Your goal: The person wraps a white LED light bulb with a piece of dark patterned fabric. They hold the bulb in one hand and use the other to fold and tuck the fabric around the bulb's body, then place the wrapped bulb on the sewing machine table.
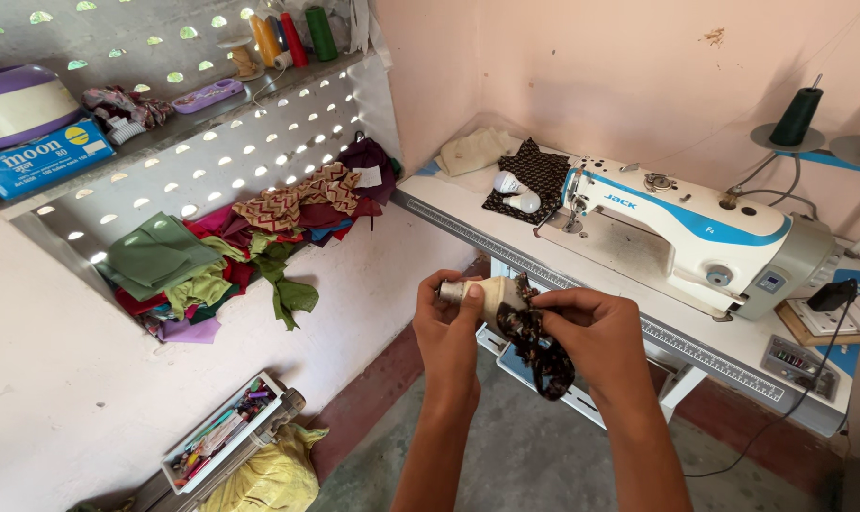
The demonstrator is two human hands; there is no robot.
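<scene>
Left hand [452, 318] grips the metal-capped end of a pale light bulb [491, 294], thumb on top, fingers wrapped beneath. The bulb is held in the air between the two hands, in front of the bench [581, 275]; its long axis runs roughly level, cap to the left, rounded end to the right. Right hand [591, 332] pinches a dark patterned cloth [539, 346] against that rounded end, the rest hanging below. Both hands touch the bulb; the left carries it. Behind stands a white and blue sewing machine [695, 232].
</scene>
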